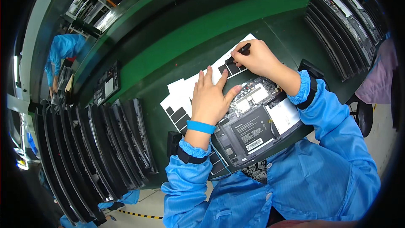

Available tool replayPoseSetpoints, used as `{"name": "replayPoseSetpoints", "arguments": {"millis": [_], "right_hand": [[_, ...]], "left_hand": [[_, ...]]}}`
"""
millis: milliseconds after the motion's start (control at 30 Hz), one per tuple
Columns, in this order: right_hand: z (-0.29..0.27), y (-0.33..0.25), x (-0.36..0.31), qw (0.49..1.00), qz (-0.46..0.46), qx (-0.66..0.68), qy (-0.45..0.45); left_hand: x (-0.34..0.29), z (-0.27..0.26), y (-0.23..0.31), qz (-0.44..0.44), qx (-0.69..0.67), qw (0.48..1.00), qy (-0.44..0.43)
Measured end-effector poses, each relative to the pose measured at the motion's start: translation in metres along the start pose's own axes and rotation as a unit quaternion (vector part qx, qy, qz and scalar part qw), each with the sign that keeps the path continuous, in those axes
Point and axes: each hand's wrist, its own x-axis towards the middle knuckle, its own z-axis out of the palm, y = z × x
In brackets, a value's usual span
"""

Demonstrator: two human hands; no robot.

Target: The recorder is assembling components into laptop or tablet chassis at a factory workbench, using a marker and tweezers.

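Observation:
My left hand lies with fingers spread on white sheets, steadying nothing else that I can see. A blue band circles its wrist. In my right hand is a slim black pen-like tool, its tip down at the black rectangular pads on the upper sheet. Whether it is tweezers or a pen is too small to tell. Below the hands sits an opened laptop base, with its black battery, a circuit board and a silver panel showing.
Laptop bases stand in a long row at the left and a stack at far right. Another laptop base lies on the green bench at the back left. A person in blue bends over beyond it.

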Motion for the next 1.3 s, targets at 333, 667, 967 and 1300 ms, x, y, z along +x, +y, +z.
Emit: {"name": "replayPoseSetpoints", "arguments": {"millis": [333,667,967,1300], "right_hand": [[0.001,0.009,0.006,0.999,0.020,0.045,0.011],[-0.018,0.000,-0.001,0.951,0.068,0.302,-0.015],[-0.066,0.012,-0.072,0.957,0.107,0.261,-0.068],[-0.064,0.024,-0.075,0.949,0.072,0.289,-0.100]], "left_hand": [[0.001,0.000,0.000,-0.003,-0.001,1.000,-0.005],[-0.001,-0.002,0.002,-0.011,0.002,1.000,0.008],[-0.012,-0.044,0.038,-0.147,-0.267,0.952,-0.013],[-0.008,-0.008,0.039,-0.141,-0.393,0.905,-0.083]]}}
